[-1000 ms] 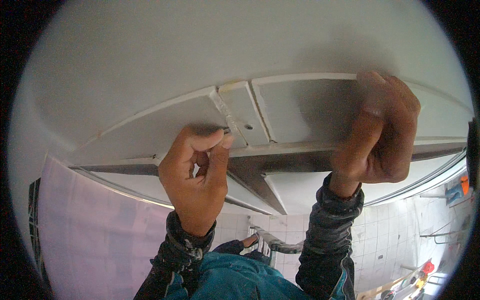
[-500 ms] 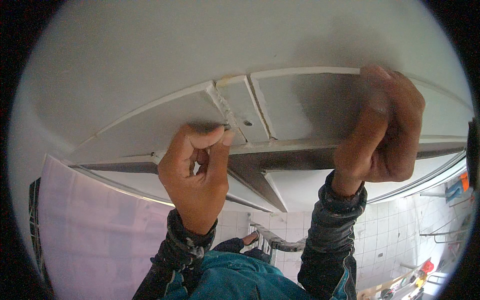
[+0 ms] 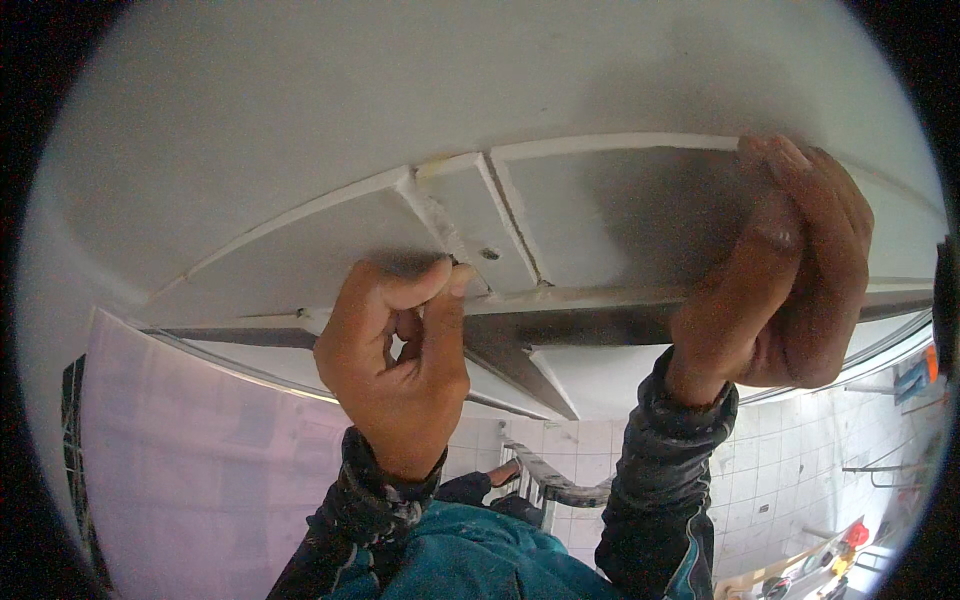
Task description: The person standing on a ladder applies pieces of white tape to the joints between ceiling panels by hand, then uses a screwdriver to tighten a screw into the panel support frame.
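Overhead is a white ceiling recess with a flat panel on the left (image 3: 310, 235) and another on the right (image 3: 610, 200). A narrow strip (image 3: 455, 200) with a screw head (image 3: 490, 254) lies between them, with rough, chipped joints on both sides. My left hand (image 3: 395, 350) pinches thumb and forefinger together at the left joint; a tiny dark bit shows at the tips, too small to name. My right hand (image 3: 785, 270) is closed, fingertips against the far white rim of the right panel. Whatever it grips is hidden by the fingers.
A dark beam-like gap (image 3: 590, 322) runs below the panels. Under me stands a metal ladder (image 3: 570, 492), with a foot in a sandal (image 3: 505, 473) beside it. White floor tiles (image 3: 780, 450), a lilac surface (image 3: 210, 450) at left and a red item (image 3: 857, 534) at lower right also show.
My right hand has shifted slightly right and down along the rim. My left hand stays pinched at the joint, a little lower. The view has shifted slightly.
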